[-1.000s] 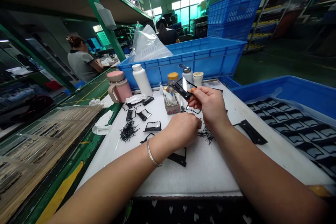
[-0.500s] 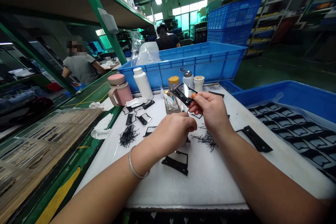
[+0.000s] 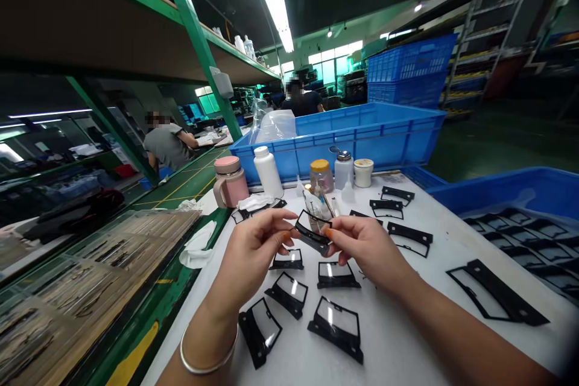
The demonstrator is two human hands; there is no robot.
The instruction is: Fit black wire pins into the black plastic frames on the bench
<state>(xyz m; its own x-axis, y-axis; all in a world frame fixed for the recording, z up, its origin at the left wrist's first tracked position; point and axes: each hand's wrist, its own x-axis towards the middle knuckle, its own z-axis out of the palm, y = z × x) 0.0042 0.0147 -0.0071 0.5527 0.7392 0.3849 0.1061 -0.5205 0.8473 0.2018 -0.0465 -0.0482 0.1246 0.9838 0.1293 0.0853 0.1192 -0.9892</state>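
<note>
Black-framed clear piece [image 3: 311, 234] held at its ends between left hand [image 3: 251, 253] and right hand [image 3: 368, 247], above white table [image 3: 389, 344]. Similar pieces [image 3: 337, 327] laid out below; blue crate [image 3: 339, 140] seen beyond.

Head-worn camera looks forward and down at both hands [image 3: 253, 253] [image 3: 371, 247].

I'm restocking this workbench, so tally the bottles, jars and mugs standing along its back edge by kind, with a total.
Pink lidded mug: 1
White plastic bottle: 1
Pump dispenser bottle with metal top: 1
Jar with yellow lid: 1
Jar with cream lid: 1
Small translucent nozzle bottle: 1
Total: 6
</note>
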